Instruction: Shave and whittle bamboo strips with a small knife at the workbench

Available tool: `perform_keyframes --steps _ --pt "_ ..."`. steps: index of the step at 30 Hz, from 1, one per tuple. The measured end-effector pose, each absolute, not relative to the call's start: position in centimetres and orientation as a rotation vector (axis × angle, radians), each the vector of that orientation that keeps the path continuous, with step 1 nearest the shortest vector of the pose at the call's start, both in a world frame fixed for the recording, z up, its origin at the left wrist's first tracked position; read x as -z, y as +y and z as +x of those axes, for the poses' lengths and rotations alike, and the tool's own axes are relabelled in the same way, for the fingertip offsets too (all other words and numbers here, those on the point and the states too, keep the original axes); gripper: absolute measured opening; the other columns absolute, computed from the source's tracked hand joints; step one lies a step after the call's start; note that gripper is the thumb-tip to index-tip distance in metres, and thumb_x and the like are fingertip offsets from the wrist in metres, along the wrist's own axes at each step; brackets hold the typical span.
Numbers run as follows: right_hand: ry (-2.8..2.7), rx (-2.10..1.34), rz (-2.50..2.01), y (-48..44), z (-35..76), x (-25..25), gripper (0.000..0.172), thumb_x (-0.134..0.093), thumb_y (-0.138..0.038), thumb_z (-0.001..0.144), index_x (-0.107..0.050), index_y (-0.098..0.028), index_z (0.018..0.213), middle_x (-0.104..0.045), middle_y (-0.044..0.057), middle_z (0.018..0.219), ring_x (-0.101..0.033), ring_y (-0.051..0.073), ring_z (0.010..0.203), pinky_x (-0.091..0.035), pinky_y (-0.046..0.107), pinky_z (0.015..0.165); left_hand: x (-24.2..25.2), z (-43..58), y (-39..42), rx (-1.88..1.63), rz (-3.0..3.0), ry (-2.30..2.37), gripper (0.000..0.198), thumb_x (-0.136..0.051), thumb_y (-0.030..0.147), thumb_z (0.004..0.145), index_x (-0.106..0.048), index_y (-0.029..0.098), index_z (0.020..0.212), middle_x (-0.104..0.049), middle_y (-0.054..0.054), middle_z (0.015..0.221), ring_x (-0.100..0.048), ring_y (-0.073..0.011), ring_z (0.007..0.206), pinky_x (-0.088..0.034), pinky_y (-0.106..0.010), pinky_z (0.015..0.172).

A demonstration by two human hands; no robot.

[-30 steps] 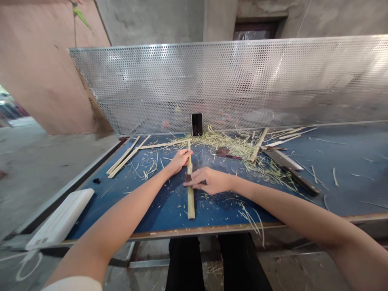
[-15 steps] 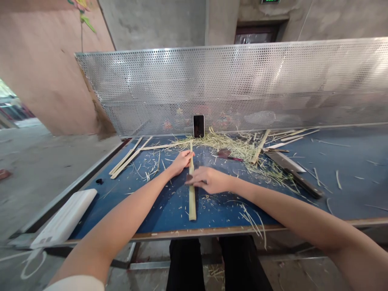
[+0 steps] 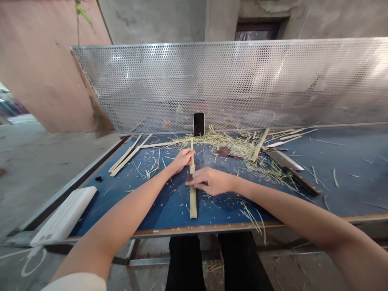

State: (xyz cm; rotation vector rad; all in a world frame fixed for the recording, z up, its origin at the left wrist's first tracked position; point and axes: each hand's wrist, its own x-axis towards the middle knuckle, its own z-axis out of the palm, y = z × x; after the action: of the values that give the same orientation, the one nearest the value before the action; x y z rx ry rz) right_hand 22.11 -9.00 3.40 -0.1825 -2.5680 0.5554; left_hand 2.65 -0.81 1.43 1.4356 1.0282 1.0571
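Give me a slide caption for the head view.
Left hand grips a pale strip on a blue tabletop; right hand holds a dark tool across it.

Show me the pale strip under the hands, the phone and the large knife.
Pale strip (image 3: 193, 198): head view, near half.
Phone (image 3: 199, 124): head view, dark screen.
Large knife (image 3: 284, 161): head view, blade near handle.

A long, pale strip (image 3: 193, 203) extends over the blue tabletop (image 3: 163, 212), a dark tool (image 3: 190, 178) against it.

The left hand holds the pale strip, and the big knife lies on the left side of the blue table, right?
Not quite: the head view shows the big knife on the right side of the blue table. The left hand does hold the pale strip.
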Motion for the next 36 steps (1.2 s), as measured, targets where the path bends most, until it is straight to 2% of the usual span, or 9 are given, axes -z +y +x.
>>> perform_keyframes --steps 3,8,13,18,20,23,27,32,36 --pt "-2.619 -0.627 -0.078 -9.3 22.0 -3.5 0.026 -0.06 -0.018 0.104 -0.079 -0.017 0.121 -0.079 0.009 0.098 -0.069 0.018 0.086 -0.056 0.032 0.081 -1.3 2.7 -0.7 -1.058 1.445 1.007 0.027 -0.061 0.032 0.101 -0.056 0.018 0.079 -0.034 0.009 0.05 -0.027 -0.0062 0.039 -0.018 -0.021 0.042" --pt "-2.472 -0.318 -0.351 -9.1 21.6 -3.2 0.026 -0.056 -0.018 0.105 -0.081 -0.015 0.116 -0.079 0.013 0.103 -0.071 0.022 0.089 -0.057 0.04 0.086 -1.3 2.8 -0.7 -1.062 1.438 1.041 0.025 -0.06 0.03 0.102 -0.057 0.018 0.08 -0.033 0.01 0.048 -0.027 -0.0062 0.038 -0.017 -0.021 0.042" --pt "-2.639 -0.641 0.056 -11.1 21.3 -3.1 0.024 -0.064 -0.029 0.106 -0.081 -0.015 0.116 -0.078 0.009 0.09 -0.07 0.016 0.081 -0.056 0.028 0.076 -1.4 2.6 -0.9 -1.055 1.417 0.997 0.026 -0.063 0.033 0.1 -0.057 0.018 0.08 -0.034 0.009 0.051 -0.028 -0.0061 0.039 -0.018 -0.021 0.043" --pt "-2.548 -0.495 -0.162 -11.0 21.5 -3.0 0.03 -0.058 -0.028 0.108 -0.082 -0.016 0.093 -0.074 0.008 0.08 -0.066 0.016 0.073 -0.053 0.03 0.071 -1.4 2.5 -0.7 -1.091 1.352 0.985 0.029 -0.062 0.032 0.101 -0.054 0.018 0.077 -0.027 0.011 0.05 -0.023 -0.0058 0.039 -0.016 -0.021 0.043" --pt "-2.59 -0.499 -0.118 -11.2 21.6 -2.9 0.034 -0.058 -0.028 0.108 -0.08 -0.017 0.085 -0.07 0.006 0.074 -0.063 0.015 0.069 -0.051 0.029 0.068 -1.4 2.5 -0.6 -1.09 1.337 0.967 0.029 -0.062 0.032 0.102 -0.054 0.018 0.077 -0.027 0.01 0.051 -0.023 -0.0057 0.039 -0.016 -0.021 0.043" --pt "-2.693 -0.559 0.086 -11.8 21.5 -2.7 0.031 -0.061 -0.029 0.106 -0.08 -0.018 0.084 -0.067 0.005 0.07 -0.062 0.014 0.068 -0.049 0.028 0.066 -1.2 2.4 -0.4 -1.084 1.334 0.951 0.028 -0.06 0.031 0.102 -0.054 0.018 0.077 -0.029 0.01 0.052 -0.023 -0.0058 0.039 -0.017 -0.021 0.043" --pt "-2.584 -0.409 -0.038 -11.6 21.3 -2.6 0.043 -0.056 -0.026 0.107 -0.073 -0.019 0.069 -0.06 0.003 0.061 -0.057 0.015 0.062 -0.048 0.029 0.064 -1.1 2.4 -0.3 -1.087 1.322 0.968 0.028 -0.056 0.028 0.103 -0.054 0.018 0.077 -0.03 0.009 0.051 -0.023 -0.0059 0.039 -0.017 -0.021 0.043" --pt "-2.616 -0.327 0.053 -12.3 21.1 -2.3 0.038 -0.057 -0.026 0.107 -0.074 -0.02 0.074 -0.062 0.003 0.063 -0.058 0.015 0.061 -0.049 0.029 0.064 -1.2 2.4 -0.4 -1.105 1.287 0.969 0.029 -0.063 0.033 0.101 -0.055 0.018 0.078 -0.026 0.01 0.052 -0.021 -0.006 0.041 -0.018 -0.02 0.044" --pt "-2.641 -0.286 0.075 -12.0 21.0 -2.0 0.034 -0.059 -0.027 0.106 -0.076 -0.02 0.077 -0.063 0.003 0.064 -0.058 0.014 0.061 -0.051 0.03 0.066 -1.4 2.3 -0.3 -1.201 1.195 1.005 0.03 -0.062 0.037 0.101 -0.054 0.019 0.078 -0.029 0.009 0.053 -0.027 -0.0075 0.041 -0.017 -0.021 0.042"
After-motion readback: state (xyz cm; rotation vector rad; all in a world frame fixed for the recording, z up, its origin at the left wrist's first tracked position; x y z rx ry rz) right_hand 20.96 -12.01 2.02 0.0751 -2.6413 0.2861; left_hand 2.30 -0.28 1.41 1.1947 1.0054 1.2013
